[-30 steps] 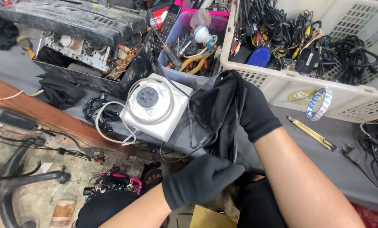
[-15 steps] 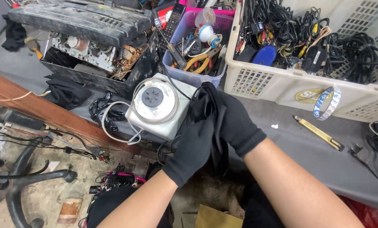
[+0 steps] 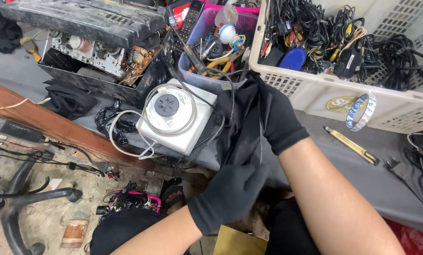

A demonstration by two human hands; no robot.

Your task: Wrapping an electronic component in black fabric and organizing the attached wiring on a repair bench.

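Both my hands wear black gloves and hold a black cloth [image 3: 240,134] at the front edge of the grey bench. My right hand [image 3: 278,118] grips the cloth's upper part beside the purple bin [image 3: 198,71]. Below it, my left hand [image 3: 226,198] is closed on the cloth's lower end, off the bench edge. A thin dark wire runs down over the cloth. Just left of the cloth sits an off-white box with a round dial [image 3: 173,113] and a white cord.
A cream crate of black cables [image 3: 334,97] stands at the back right, with a tape roll [image 3: 362,111] hanging on it. A yellow utility knife [image 3: 352,145] lies on the bench. A stripped electronics chassis [image 3: 93,42] sits back left. A chair base [image 3: 18,198] is on the floor.
My left hand has slid down the cloth from near my right hand to the cloth's lower end. My right hand keeps its hold at the top.
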